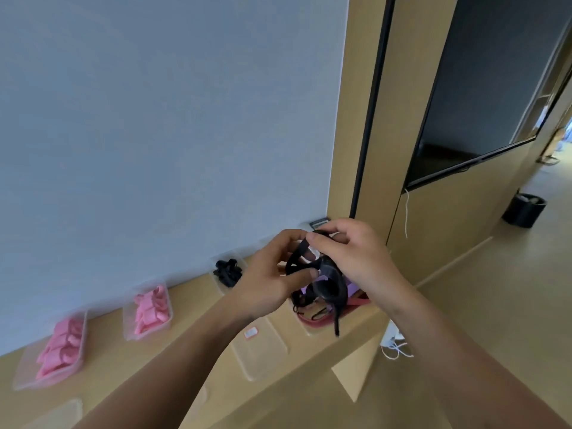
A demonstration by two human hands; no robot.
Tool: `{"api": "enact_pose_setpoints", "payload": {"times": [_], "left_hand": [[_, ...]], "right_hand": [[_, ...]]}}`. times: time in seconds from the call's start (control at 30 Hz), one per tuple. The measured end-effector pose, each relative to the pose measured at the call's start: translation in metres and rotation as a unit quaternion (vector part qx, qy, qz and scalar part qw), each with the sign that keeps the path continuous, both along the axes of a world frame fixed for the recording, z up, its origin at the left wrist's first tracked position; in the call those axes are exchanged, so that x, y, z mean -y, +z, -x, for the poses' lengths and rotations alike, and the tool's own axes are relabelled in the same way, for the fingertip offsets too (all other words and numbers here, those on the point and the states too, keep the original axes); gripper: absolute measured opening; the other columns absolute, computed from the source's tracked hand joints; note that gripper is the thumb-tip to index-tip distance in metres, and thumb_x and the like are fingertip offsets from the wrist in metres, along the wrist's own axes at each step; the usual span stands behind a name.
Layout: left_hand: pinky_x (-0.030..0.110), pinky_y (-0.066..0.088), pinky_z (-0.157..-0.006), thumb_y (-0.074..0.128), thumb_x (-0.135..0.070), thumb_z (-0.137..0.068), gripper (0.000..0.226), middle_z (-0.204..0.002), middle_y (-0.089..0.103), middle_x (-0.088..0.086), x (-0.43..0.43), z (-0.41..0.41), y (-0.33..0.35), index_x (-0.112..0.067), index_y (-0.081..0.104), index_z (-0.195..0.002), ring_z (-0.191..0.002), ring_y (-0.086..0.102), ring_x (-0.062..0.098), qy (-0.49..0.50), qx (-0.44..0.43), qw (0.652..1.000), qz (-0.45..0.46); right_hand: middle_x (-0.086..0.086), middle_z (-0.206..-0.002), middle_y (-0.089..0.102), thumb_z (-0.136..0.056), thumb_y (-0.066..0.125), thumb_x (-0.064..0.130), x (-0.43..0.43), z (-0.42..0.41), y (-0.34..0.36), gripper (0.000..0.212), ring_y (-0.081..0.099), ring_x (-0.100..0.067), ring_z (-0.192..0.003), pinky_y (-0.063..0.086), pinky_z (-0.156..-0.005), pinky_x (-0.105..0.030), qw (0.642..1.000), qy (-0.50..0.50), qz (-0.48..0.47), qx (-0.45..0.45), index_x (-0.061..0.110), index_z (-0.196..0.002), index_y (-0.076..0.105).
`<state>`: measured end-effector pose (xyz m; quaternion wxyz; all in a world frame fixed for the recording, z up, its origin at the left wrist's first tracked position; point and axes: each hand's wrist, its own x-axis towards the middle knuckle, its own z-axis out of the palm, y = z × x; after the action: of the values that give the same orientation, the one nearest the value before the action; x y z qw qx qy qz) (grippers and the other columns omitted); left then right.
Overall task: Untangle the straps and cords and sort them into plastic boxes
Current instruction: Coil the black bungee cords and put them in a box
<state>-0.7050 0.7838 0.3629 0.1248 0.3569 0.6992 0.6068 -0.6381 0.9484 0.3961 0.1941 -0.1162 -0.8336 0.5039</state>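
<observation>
Head view: both hands raised over the light wooden shelf (192,342), working on one strap.
Left hand (269,274): fingers and thumb curled onto the black flat fabric strap (328,280), clamped on its loop from the left.
Right hand (349,258): thumb and forefinger pinch the top of the strap; other fingers loosely curled.
Strap location: in the air between the hands, just above the source box; one end dangles free below.
Source box (309,332): clear plastic, on the shelf's right end, holds a tangle of purple, red and black cords (306,300).
Done so far: three clear plastic boxes along the wall already hold sorted pieces.
Pink count: 2 boxes, far-left box (24,370) and the next box (130,332), each with a pile of pink straps (60,348); pieces too blurred to count.
Black count: 1 box (218,286) with a bundle of black straps (227,272).
Empty count: 1 flat clear tray with a label sticker (263,354); a second clear shape at lower left, too blurred to be sure.
Left to do: my read is partway. The strap in hand is not yet boxed and the tangle is unsorted.
Likely target: the black box, judging by colour.
Background: dark wall screen (479,103), black floor bin (524,210).
</observation>
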Motion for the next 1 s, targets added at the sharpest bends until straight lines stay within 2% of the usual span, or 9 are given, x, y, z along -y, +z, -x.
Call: {"api": "enact_pose_setpoints", "payload": {"times": [0.17,0.23,0.33,0.47,0.6,0.67,0.8,0.9,1.0], "left_hand": [[0.03,0.051,-0.072,0.072,-0.015,-0.089,0.017,-0.082,0.066,-0.01,-0.026,0.005,0.01,-0.025,0.069,-0.102,-0.075,0.06,0.013,0.065,-0.013,0.998,-0.011],[0.029,0.05,-0.07,0.072,-0.012,-0.087,0.015,-0.082,0.07,-0.012,-0.033,0.009,0.016,-0.021,0.069,-0.098,-0.074,0.061,0.009,0.067,0.007,0.998,-0.01],[0.02,0.05,-0.066,0.067,-0.014,-0.079,0.023,-0.085,0.075,-0.004,-0.043,0.01,0.025,-0.017,0.067,-0.101,-0.075,0.064,0.012,0.032,0.082,0.995,-0.053],[0.019,0.043,-0.051,0.06,-0.02,-0.081,0.011,-0.068,0.064,0.003,-0.056,0.014,0.03,-0.019,0.071,-0.086,-0.056,0.055,0.013,0.071,0.112,0.988,-0.084],[0.026,0.036,-0.043,0.055,-0.02,-0.081,0.017,-0.07,0.053,0.015,-0.06,0.014,0.032,-0.023,0.069,-0.074,-0.052,0.044,0.022,0.097,0.154,0.977,-0.114],[0.027,0.036,-0.044,0.053,-0.021,-0.082,0.016,-0.072,0.051,0.015,-0.059,0.013,0.034,-0.02,0.069,-0.08,-0.054,0.042,0.023,0.103,0.154,0.978,-0.101],[0.026,0.037,-0.043,0.056,-0.021,-0.088,0.017,-0.071,0.051,0.009,-0.057,0.006,0.04,-0.007,0.065,-0.093,-0.05,0.047,0.021,0.106,0.165,0.978,-0.069],[0.031,0.046,-0.048,0.068,-0.032,-0.089,0.026,-0.082,0.061,0.011,-0.054,-0.004,0.045,-0.013,0.063,-0.106,-0.059,0.058,0.024,0.097,0.165,0.979,-0.068],[0.038,0.061,-0.068,0.077,-0.034,-0.084,0.049,-0.109,0.069,0.006,-0.054,-0.012,0.048,-0.032,0.058,-0.13,-0.085,0.069,0.022,0.124,0.113,0.984,-0.063]], "right_hand": [[0.01,-0.075,0.072,-0.082,0.077,0.038,-0.02,0.013,0.017,0.011,0.064,-0.006,-0.061,0.053,-0.059,-0.03,0.999,0.033,-0.02,-0.019,0.027,-0.083,0.074],[0.003,-0.071,0.071,-0.081,0.081,0.031,-0.029,0.018,0.023,0.011,0.058,-0.017,-0.048,0.047,-0.047,-0.029,0.997,0.073,0.035,-0.017,0.022,-0.083,0.075],[-0.011,-0.075,0.07,-0.08,0.083,0.021,-0.043,0.026,0.029,0.013,0.059,-0.024,-0.052,0.046,-0.044,-0.027,0.982,0.12,0.143,-0.029,0.015,-0.09,0.076],[-0.019,-0.103,0.07,-0.093,0.068,0.008,-0.06,0.036,0.026,0.015,0.071,-0.04,-0.079,0.059,-0.07,-0.034,0.946,0.189,0.255,-0.063,0.015,-0.103,0.076],[-0.001,-0.122,0.069,-0.08,0.066,-0.002,-0.065,0.036,0.02,0.044,0.071,-0.026,-0.099,0.056,-0.089,-0.034,0.948,0.274,0.129,-0.099,0.028,-0.11,0.076],[0.008,-0.131,0.061,-0.076,0.076,-0.005,-0.061,0.036,0.021,0.048,0.068,-0.02,-0.101,0.057,-0.086,-0.031,0.95,0.277,0.041,-0.137,0.032,-0.107,0.076],[0.012,-0.12,0.062,-0.079,0.082,0.011,-0.055,0.041,0.025,0.03,0.064,-0.013,-0.102,0.052,-0.08,-0.028,0.951,0.18,-0.112,-0.223,0.034,-0.098,0.076],[0.012,-0.097,0.072,-0.083,0.073,0.021,-0.051,0.041,0.03,0.015,0.068,-0.014,-0.096,0.053,-0.082,-0.034,0.955,0.185,0.012,-0.232,0.035,-0.089,0.074],[0.005,-0.091,0.077,-0.085,0.072,0.028,-0.05,0.042,0.037,0.01,0.072,-0.016,-0.093,0.054,-0.088,-0.037,0.951,0.21,0.128,-0.189,0.029,-0.093,0.077]]}}
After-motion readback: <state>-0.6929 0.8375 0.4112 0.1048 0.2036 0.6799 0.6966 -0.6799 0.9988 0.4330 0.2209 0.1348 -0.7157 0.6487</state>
